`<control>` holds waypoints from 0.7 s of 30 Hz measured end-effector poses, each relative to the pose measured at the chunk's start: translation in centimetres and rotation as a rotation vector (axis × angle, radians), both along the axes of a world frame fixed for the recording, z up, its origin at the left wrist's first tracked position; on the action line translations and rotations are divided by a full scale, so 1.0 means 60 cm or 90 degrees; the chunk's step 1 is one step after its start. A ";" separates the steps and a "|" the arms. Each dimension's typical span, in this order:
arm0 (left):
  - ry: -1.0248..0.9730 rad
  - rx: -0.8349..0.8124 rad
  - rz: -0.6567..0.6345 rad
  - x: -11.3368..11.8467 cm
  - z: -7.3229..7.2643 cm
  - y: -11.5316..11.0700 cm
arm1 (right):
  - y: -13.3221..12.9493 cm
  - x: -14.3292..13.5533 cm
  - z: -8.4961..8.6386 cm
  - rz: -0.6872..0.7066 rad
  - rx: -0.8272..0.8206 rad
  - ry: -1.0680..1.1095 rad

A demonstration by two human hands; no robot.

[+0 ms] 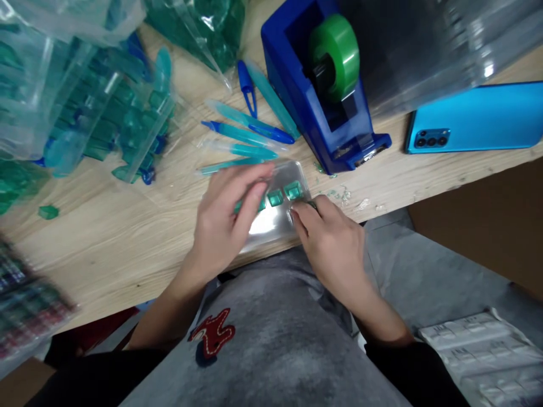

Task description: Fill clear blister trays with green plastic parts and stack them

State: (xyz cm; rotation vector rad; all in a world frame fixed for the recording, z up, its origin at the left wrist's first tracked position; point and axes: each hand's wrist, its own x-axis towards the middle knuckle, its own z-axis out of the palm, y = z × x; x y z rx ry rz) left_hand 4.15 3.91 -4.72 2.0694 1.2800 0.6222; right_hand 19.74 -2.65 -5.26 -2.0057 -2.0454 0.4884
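Observation:
A clear plastic tray (pixel 275 226) lies at the table's front edge, with green square pieces (pixel 292 190) in a row along it. My left hand (pixel 227 209) is over the tray's left part, thumb and fingers drawn together near a green piece; what they hold, if anything, is hidden. At the tray's right edge, my right hand (pixel 331 237) has its fingers pinched together, and what is between them is too small to tell. Several translucent blue pen parts (pixel 246 133) lie just beyond the tray.
A blue tape dispenser (pixel 292 73) with green tape stands behind the tray. To the right is a blue phone (pixel 475 118). Bags of green and blue parts (pixel 97 107) fill the back left. A loose green piece (pixel 48 212) and small clear scraps (pixel 343 195) lie on the wooden table (pixel 127 249).

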 end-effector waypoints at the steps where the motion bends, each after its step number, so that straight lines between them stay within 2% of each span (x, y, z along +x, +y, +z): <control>1: -0.014 0.025 0.021 -0.007 0.007 -0.006 | 0.000 0.001 0.000 -0.001 0.000 0.006; 3: 0.013 0.029 -0.019 -0.023 0.021 -0.022 | 0.000 0.010 0.003 -0.018 -0.006 0.044; 6: 0.142 -0.053 -0.193 -0.040 0.034 -0.049 | -0.005 0.031 0.007 -0.093 -0.002 0.125; 8: 0.202 -0.104 -0.256 -0.046 0.034 -0.060 | -0.008 0.045 0.006 -0.144 0.021 0.153; 13: 0.200 -0.180 -0.245 -0.050 0.022 -0.056 | -0.013 0.068 -0.003 -0.222 0.065 0.090; 16: 0.203 -0.209 -0.266 -0.049 0.019 -0.051 | -0.014 0.073 -0.003 -0.242 0.059 0.080; 18: 0.235 -0.167 -0.284 -0.045 0.018 -0.056 | -0.015 0.071 0.000 -0.238 0.049 0.097; 21: 0.307 0.035 -0.288 -0.036 0.020 -0.070 | -0.018 0.066 0.005 -0.232 0.047 0.142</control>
